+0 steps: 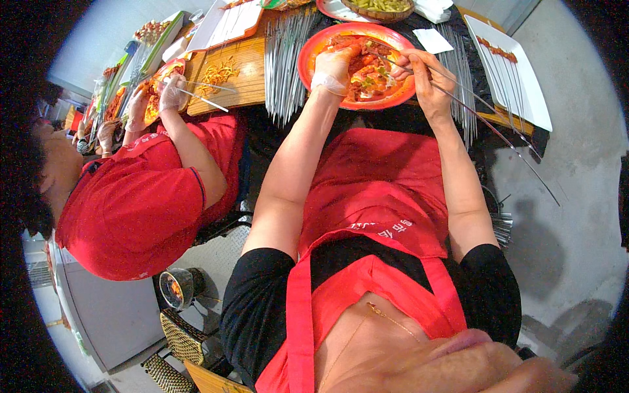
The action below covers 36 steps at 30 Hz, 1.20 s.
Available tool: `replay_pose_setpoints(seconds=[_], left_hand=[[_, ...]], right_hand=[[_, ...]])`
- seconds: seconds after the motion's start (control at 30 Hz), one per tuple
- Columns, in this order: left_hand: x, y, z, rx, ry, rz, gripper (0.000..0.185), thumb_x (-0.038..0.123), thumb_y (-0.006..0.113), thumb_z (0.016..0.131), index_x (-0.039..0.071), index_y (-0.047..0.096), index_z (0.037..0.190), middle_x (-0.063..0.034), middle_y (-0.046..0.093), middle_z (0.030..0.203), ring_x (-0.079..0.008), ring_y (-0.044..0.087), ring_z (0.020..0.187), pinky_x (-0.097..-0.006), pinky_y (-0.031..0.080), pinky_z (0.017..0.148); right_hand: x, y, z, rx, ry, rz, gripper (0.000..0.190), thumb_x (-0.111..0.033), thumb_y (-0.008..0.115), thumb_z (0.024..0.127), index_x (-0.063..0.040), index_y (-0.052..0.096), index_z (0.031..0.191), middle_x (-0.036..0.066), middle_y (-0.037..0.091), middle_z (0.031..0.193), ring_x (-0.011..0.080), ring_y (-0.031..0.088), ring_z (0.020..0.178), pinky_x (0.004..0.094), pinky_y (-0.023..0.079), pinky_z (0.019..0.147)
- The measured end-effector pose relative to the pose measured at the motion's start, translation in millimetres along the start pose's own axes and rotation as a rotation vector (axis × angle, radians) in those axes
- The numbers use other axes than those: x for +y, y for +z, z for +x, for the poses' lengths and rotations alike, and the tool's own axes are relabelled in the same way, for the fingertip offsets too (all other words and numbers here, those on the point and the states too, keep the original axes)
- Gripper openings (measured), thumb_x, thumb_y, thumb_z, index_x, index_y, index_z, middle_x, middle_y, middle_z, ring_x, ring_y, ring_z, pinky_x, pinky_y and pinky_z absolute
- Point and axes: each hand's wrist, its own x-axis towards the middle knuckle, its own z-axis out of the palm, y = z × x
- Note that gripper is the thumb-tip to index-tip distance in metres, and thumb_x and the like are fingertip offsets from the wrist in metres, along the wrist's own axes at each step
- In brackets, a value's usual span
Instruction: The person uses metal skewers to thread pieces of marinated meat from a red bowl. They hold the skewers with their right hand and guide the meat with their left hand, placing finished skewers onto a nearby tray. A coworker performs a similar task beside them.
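Observation:
My left hand [334,69], in a clear plastic glove, is in the red-rimmed bowl [305,64] of marinated meat pieces [366,83], its fingers on some meat. My bare right hand [430,81] is over the bowl's right side, closed around two metal skewers [484,115] that point down to the right past the table edge. The skewers' upper ends reach towards my left fingers; whether meat is on them I cannot tell. A bundle of metal skewers [286,64] lies left of the bowl, and more skewers [459,73] lie to its right.
A white tray [533,91] with loaded skewers stands at the right. Behind the bowl are a woven basket [381,10] of green pods and a white napkin [432,40]. Yellow shreds [218,73] lie on the wooden table. At the left, a co-worker's gloved hands [172,93] hold a skewer over another dish.

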Motion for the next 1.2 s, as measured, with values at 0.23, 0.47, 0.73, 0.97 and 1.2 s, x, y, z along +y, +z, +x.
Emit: replay_pose_setpoints(seconds=[0.23, 0.47, 0.73, 0.97, 1.2], left_hand=[[0.5, 4.7, -4.8, 0.067, 0.076, 0.065, 0.017, 0.007, 0.056, 0.079, -0.004, 0.059, 0.091, -0.0119, 0.062, 0.086, -0.0192, 0.062, 0.073, -0.0290, 0.052, 0.062], [13.3, 29.9, -33.2, 0.205, 0.289, 0.326, 0.014, 0.004, 0.055, 0.079, -0.002, 0.060, 0.091, -0.0088, 0.062, 0.088, -0.0170, 0.060, 0.074, -0.0291, 0.050, 0.064], [10.3, 30.6, -36.2, 0.159, 0.399, 0.280, 0.013, 0.003, 0.054, 0.079, -0.001, 0.060, 0.091, -0.0062, 0.061, 0.087, -0.0155, 0.058, 0.074, -0.0289, 0.049, 0.064], [8.7, 38.1, -40.3, 0.138, 0.309, 0.247, 0.013, 0.001, 0.055, 0.078, -0.002, 0.060, 0.089, -0.0082, 0.061, 0.085, -0.0155, 0.059, 0.070, -0.0276, 0.050, 0.060], [11.9, 17.8, -14.6, 0.259, 0.329, 0.187, 0.011, 0.003, 0.058, 0.076, -0.002, 0.060, 0.085, -0.0077, 0.061, 0.083, -0.0155, 0.058, 0.066, -0.0284, 0.049, 0.057]], right_hand=[[-5.9, 7.1, 4.1, -0.017, 0.007, -0.021, 0.014, -0.006, 0.048, 0.087, 0.002, 0.058, 0.093, 0.008, 0.060, 0.076, 0.0115, 0.060, 0.062, 0.0222, 0.051, 0.054], [-12.2, 21.7, 6.0, -0.033, -0.022, -0.111, 0.013, -0.001, 0.047, 0.086, 0.003, 0.057, 0.092, 0.008, 0.060, 0.077, 0.0095, 0.059, 0.063, 0.0198, 0.049, 0.055], [-0.6, 34.6, 5.8, -0.044, -0.153, -0.318, 0.012, 0.001, 0.049, 0.084, 0.002, 0.058, 0.091, 0.007, 0.059, 0.077, 0.0100, 0.059, 0.060, 0.0206, 0.049, 0.053], [18.6, 40.0, 7.6, -0.024, -0.245, -0.458, 0.012, -0.001, 0.048, 0.085, 0.001, 0.058, 0.091, 0.006, 0.060, 0.080, 0.0095, 0.058, 0.060, 0.0202, 0.048, 0.053], [-16.7, 2.1, 3.5, 0.194, 0.251, -0.072, 0.028, -0.021, 0.038, 0.091, -0.003, 0.057, 0.100, 0.007, 0.061, 0.090, 0.0110, 0.056, 0.070, 0.0248, 0.045, 0.067]])
